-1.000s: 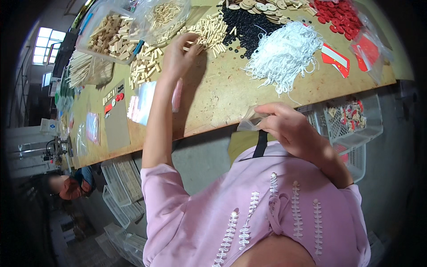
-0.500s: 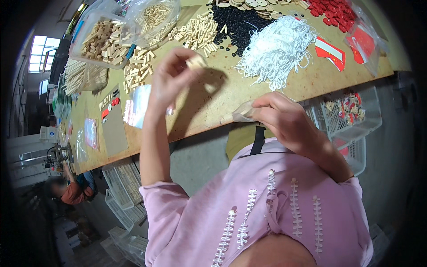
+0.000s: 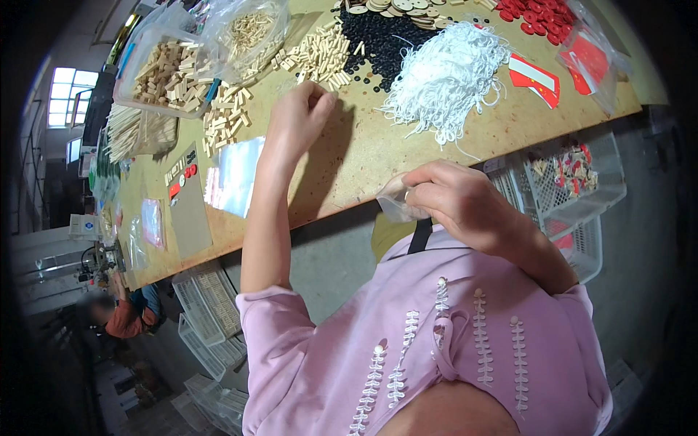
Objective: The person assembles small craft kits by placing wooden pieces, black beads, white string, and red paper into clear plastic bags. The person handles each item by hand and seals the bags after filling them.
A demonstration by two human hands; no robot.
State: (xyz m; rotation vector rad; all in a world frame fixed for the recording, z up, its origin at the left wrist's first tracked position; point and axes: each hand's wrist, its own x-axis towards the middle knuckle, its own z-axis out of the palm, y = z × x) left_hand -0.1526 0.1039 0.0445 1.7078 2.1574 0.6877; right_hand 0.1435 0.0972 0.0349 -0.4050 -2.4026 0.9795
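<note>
My left hand (image 3: 298, 120) hovers over the table at the near edge of a pile of small wooden pegs (image 3: 325, 57). Its fingers are curled together, and anything between them is hidden. At the table's front edge, my right hand (image 3: 462, 200) pinches a small clear plastic bag (image 3: 394, 205) between thumb and fingers. The bag hangs over the edge, in front of my body; I cannot make out what is in it.
Black small rings (image 3: 382, 43), white string loops (image 3: 451, 76), red discs (image 3: 538, 18) and red cards (image 3: 534, 80) lie across the back. Wooden blocks fill a plastic tub (image 3: 131, 98) at left, near flat clear bags (image 3: 236, 174). Below right stand baskets (image 3: 618, 185).
The wooden block seen in my left fingers is no longer visible. My left hand has turned and shifted slightly right, toward the pegs. My right hand keeps the bag in nearly the same place.
</note>
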